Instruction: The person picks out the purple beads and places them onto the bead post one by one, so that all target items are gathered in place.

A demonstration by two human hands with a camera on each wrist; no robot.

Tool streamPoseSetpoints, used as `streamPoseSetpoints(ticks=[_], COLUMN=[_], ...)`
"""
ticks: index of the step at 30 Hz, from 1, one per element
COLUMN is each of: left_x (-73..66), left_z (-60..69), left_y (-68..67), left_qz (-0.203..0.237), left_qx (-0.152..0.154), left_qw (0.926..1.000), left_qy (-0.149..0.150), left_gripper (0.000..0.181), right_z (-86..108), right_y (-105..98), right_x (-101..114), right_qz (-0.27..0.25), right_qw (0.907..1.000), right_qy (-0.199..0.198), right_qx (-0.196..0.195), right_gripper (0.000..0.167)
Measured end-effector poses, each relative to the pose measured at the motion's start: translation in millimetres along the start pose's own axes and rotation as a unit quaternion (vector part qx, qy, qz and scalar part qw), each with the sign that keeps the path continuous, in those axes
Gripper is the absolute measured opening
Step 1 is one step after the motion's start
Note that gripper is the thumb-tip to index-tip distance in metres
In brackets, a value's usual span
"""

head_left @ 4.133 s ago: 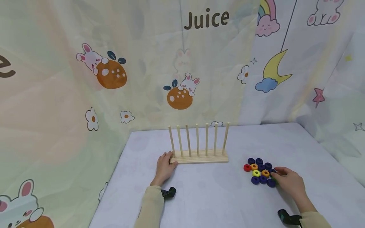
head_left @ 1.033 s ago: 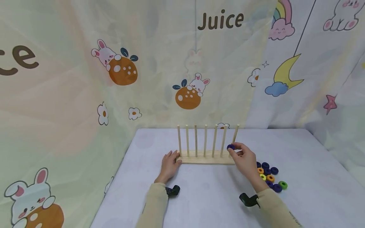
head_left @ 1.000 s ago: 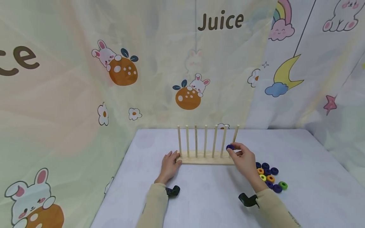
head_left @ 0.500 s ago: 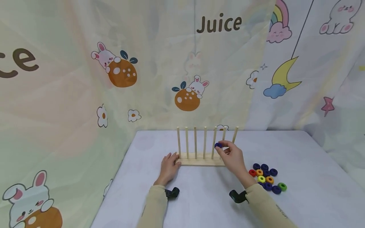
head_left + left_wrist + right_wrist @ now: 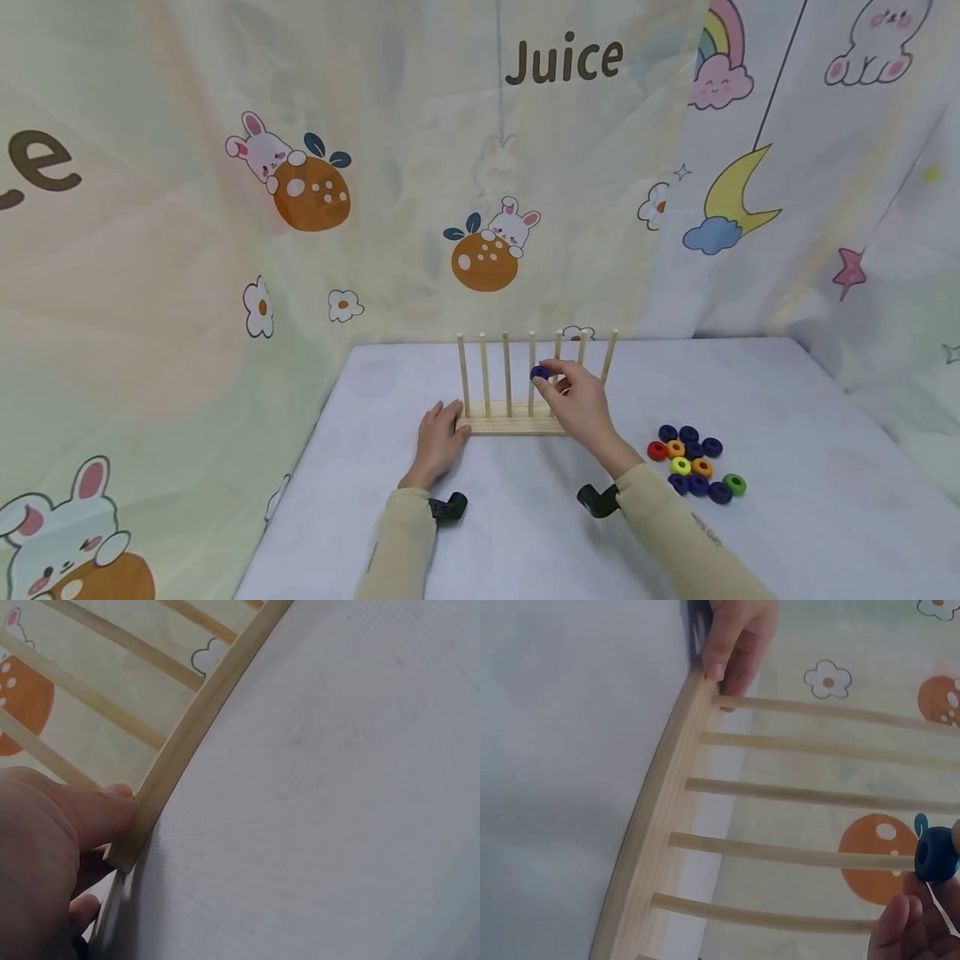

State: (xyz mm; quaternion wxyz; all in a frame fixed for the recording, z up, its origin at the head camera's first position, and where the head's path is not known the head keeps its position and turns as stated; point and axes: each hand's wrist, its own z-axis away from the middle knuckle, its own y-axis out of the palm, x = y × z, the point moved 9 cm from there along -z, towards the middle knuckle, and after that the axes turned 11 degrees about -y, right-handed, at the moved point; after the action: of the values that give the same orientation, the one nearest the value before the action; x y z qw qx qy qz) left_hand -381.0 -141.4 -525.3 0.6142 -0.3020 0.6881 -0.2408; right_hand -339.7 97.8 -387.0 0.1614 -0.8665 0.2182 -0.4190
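Head view: the right hand (image 5: 581, 408) is pinching a dark-blue ring (image 5: 539, 372) in its fingertips, hovering at the upright fourth peg (image 5: 531, 402), below its tip; whether it's encircling isn't showing. The left hand (image 5: 437, 442) is gripping the rack (image 5: 510, 427).

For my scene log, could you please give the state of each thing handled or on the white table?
Dark blue round bead: held up, pinched by the right hand
Pale wooden seven-peg rack: upright, gripped by the left hand
Twelve multicoloured round beads: loose, in a cluster
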Motion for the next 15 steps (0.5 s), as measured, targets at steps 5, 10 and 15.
streamPoseSetpoints(ticks=[5,10,15], left_x=[0.0,-1.6,-2.7], left_z=[0.9,2.8,2.4], left_y=[-0.8,-2.4,-3.9], left_qz=[0.007,0.015,0.017], left_qx=[0.006,0.005,0.006], left_qw=[0.9999,0.9999,0.9998], left_qy=[-0.005,-0.007,-0.005], left_gripper=[0.046,0.046,0.045], right_z=[-5.6,-9.1,-14.4], right_y=[11,22,26], right_x=[6,11,19], right_qz=[-0.008,-0.015,-0.012], right_qw=[0.9999,0.9997,0.9996], right_qy=[0.002,0.001,-0.019], right_qx=[0.014,0.021,0.017], right_gripper=[0.029,0.030,0.027])
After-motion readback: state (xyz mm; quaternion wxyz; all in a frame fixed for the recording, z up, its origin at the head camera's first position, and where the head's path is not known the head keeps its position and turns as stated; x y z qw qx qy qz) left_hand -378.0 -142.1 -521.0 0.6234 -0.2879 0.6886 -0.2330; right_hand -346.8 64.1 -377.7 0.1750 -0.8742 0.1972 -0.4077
